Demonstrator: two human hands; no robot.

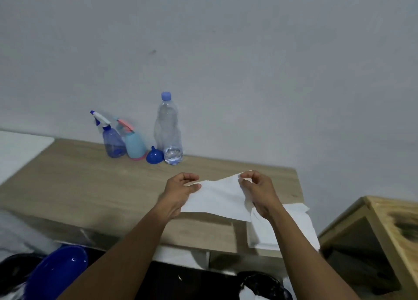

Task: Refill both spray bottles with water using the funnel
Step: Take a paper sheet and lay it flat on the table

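While both hands are taken up with a white paper sheet (pixel 219 197), the task's things stand in a row at the back of the desk (pixel 79 186), close against the wall (pixel 226 50). From the left these are a blue spray bottle (pixel 112 142), a pale-blue spray bottle (pixel 135 144) with a pink trigger, a small blue funnel (pixel 154 156) lying mouth-down, and a clear water bottle (pixel 168 132), capped.

The left hand (pixel 181 191) pinches one end of the sheet between thumb and curled fingers (pixel 190 176). The right hand (pixel 257 193) pinches the other end, and the sheet hangs slack between them above the desk.

The water bottle looks nearly empty (water shows only at its base), so it should be light. Its thin wall will likely dent, so the waist is the place to grip. The spray bottles are probably best held by the neck while the heads are unscrewed.

The desk is pale wood grain, with more white paper (pixel 264 236) at its right front edge. A wooden stand (pixel 384 220) sits to the right and a blue basin (pixel 56 274) lies low on the left.
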